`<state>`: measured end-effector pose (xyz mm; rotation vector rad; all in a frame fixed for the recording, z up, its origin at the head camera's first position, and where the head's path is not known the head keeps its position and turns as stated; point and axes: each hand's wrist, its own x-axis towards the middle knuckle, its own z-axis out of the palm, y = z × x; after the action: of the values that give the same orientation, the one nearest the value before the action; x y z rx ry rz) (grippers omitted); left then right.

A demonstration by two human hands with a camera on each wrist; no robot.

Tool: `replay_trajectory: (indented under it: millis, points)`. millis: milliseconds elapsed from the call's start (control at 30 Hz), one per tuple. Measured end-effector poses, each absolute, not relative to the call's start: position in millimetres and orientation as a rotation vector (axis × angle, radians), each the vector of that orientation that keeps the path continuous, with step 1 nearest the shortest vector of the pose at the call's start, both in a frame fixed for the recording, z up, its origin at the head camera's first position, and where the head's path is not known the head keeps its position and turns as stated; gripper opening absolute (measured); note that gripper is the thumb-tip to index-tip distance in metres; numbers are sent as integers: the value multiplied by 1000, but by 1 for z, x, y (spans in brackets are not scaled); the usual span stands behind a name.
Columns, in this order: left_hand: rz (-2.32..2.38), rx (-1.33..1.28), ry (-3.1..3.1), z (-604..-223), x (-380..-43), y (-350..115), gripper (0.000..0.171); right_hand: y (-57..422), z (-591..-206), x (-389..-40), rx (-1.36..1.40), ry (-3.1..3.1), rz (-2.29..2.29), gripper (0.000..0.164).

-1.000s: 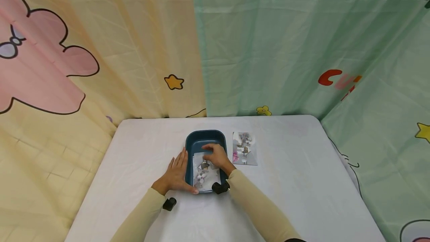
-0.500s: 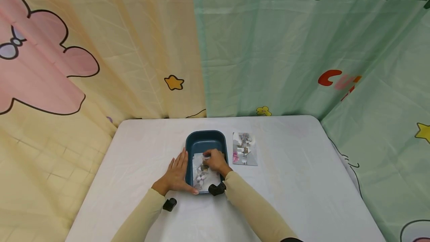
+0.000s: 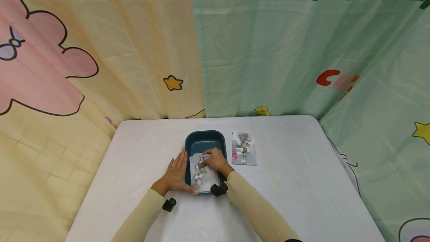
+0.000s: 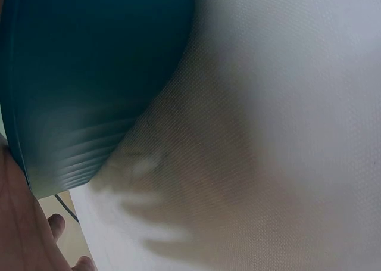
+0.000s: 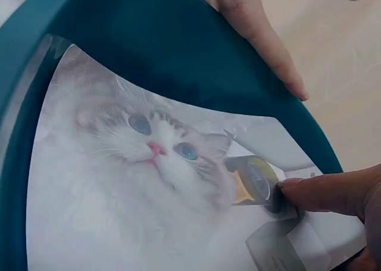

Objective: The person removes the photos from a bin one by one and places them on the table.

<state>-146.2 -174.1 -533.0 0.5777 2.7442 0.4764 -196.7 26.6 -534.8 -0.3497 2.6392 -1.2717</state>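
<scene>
A dark teal tray (image 3: 198, 145) stands on the white table. In its near half lies a picture card (image 3: 211, 180) printed with a fluffy white cat with blue eyes, plain in the right wrist view. My left hand (image 3: 176, 174) rests along the tray's left side, fingers straight and thumb at the near corner. My right hand (image 3: 216, 160) is inside the tray and pinches the card's far right edge. In the right wrist view the index finger (image 5: 333, 192) lies on the print, with another finger at the edge partly hidden.
Right of the tray a second picture card (image 3: 244, 148) lies flat on the white table (image 3: 285, 182). Curtains (image 3: 262, 47) with cartoon prints hang close behind the table and at both sides. A black wrist camera (image 3: 219, 189) sits low over the tray's near right corner.
My right hand has come down from above the card onto its far part and curled in. The card has shifted slightly left in the tray. My left hand stays in place.
</scene>
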Motion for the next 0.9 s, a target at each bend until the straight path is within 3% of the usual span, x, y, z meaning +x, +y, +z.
replay_trajectory:
  millis: [900]
  points:
    - [483,560,2736,-532,-146,-173,148,49,-520,-199,-585,2624,-1264,14]
